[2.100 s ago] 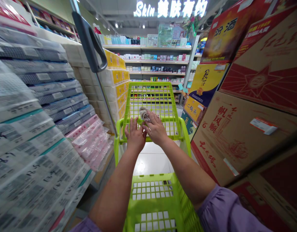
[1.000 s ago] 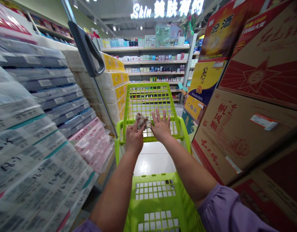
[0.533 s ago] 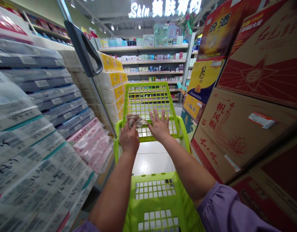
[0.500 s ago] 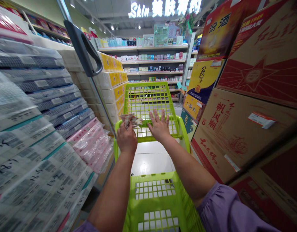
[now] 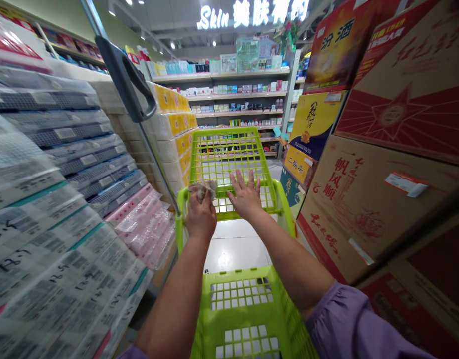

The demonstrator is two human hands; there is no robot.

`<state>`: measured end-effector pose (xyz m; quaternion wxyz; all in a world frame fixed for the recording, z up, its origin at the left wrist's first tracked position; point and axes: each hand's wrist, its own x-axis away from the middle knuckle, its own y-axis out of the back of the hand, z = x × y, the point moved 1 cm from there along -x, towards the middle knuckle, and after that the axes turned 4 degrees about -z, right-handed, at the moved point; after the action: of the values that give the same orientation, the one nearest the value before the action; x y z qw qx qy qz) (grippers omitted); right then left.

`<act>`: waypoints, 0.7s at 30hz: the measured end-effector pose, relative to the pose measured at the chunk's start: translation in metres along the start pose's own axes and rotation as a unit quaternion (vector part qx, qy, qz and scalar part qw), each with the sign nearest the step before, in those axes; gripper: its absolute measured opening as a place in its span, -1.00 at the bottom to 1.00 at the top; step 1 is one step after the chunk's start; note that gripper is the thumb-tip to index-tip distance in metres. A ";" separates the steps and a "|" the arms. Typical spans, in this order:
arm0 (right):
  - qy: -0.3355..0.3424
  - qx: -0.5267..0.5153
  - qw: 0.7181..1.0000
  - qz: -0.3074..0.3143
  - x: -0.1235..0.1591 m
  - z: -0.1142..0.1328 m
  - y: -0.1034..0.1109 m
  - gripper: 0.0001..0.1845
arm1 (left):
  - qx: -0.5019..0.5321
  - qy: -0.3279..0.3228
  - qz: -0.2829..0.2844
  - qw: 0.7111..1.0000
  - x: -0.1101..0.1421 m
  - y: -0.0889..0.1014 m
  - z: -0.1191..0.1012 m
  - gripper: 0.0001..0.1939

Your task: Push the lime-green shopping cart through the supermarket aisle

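A green plastic shopping basket (image 5: 247,316) with grid walls stretches out in front of me, its slatted flap (image 5: 229,154) raised at the far end. My left hand (image 5: 201,214) is closed around a crumpled greyish-beige cloth (image 5: 202,189), pressed to the left part of the flap's lower edge. Flat against the grid to its right lies my right hand (image 5: 246,195), fingers spread and holding nothing. A metal pole with a dark grey handle (image 5: 130,85) rises at the basket's left side.
Stacked cartons (image 5: 371,199) stand close on the right. Packaged textiles (image 5: 83,154) and wrapped packs with yellow ends (image 5: 173,124) are piled on the left. Beyond the flap are shelves (image 5: 236,94) of small boxed goods, under a lit sign.
My left hand has shifted slightly right with the cloth, which now looks more bunched against the flap. My right hand has stayed nearly in place.
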<state>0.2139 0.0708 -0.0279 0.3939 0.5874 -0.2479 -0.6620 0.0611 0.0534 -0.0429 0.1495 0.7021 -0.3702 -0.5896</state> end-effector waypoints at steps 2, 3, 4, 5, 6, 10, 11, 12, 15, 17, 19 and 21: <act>0.002 -0.003 1.000 -0.008 0.000 0.000 0.000 -0.36 | 0.018 -0.062 0.047 0.997 0.002 0.000 -0.006 -0.53; 0.004 -0.004 1.000 -0.010 0.000 0.000 0.000 -0.35 | 0.023 -0.078 0.057 0.995 0.003 0.000 -0.008 -0.54; 0.004 -0.006 1.000 -0.011 0.000 0.000 0.000 -0.34 | 0.023 -0.076 0.055 0.995 0.003 0.000 -0.008 -0.54; 0.003 -0.008 1.000 -0.009 0.000 -0.001 0.000 -0.34 | 0.018 -0.058 0.042 0.997 0.002 0.001 -0.007 -0.54; 0.002 -0.010 1.000 -0.005 0.000 -0.001 0.000 -0.34 | 0.009 -0.027 0.022 0.999 0.001 0.002 -0.006 -0.53; -0.001 -0.013 1.000 0.004 -0.001 -0.001 0.002 -0.34 | -0.021 0.034 -0.005 0.999 -0.001 0.002 -0.001 -0.49; 0.000 -0.013 1.000 0.004 -0.001 -0.001 0.002 -0.33 | -0.019 0.013 0.010 1.000 -0.001 0.001 -0.002 -0.47; 0.002 -0.012 1.000 0.004 -0.001 -0.001 0.003 -0.33 | -0.013 -0.019 0.031 0.999 0.000 0.001 -0.003 -0.47; 0.006 -0.011 1.000 0.007 0.000 -0.001 0.003 -0.30 | -0.003 -0.069 0.057 0.996 0.001 0.000 -0.007 -0.48; 0.004 -0.012 1.000 0.005 -0.001 -0.001 0.002 -0.31 | -0.017 -0.028 0.030 0.999 0.001 0.002 -0.006 -0.50; 0.001 -0.012 1.000 -0.001 -0.001 0.000 0.001 -0.33 | -0.033 0.023 0.000 0.999 0.000 0.003 -0.003 -0.50; 0.001 -0.010 1.000 -0.006 -0.001 0.000 0.000 -0.33 | -0.035 0.022 0.003 0.999 0.000 0.003 -0.003 -0.49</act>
<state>0.2140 0.0717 -0.0273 0.3963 0.5854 -0.2376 -0.6662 0.0627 0.0512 -0.0404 0.1835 0.7080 -0.3480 -0.5865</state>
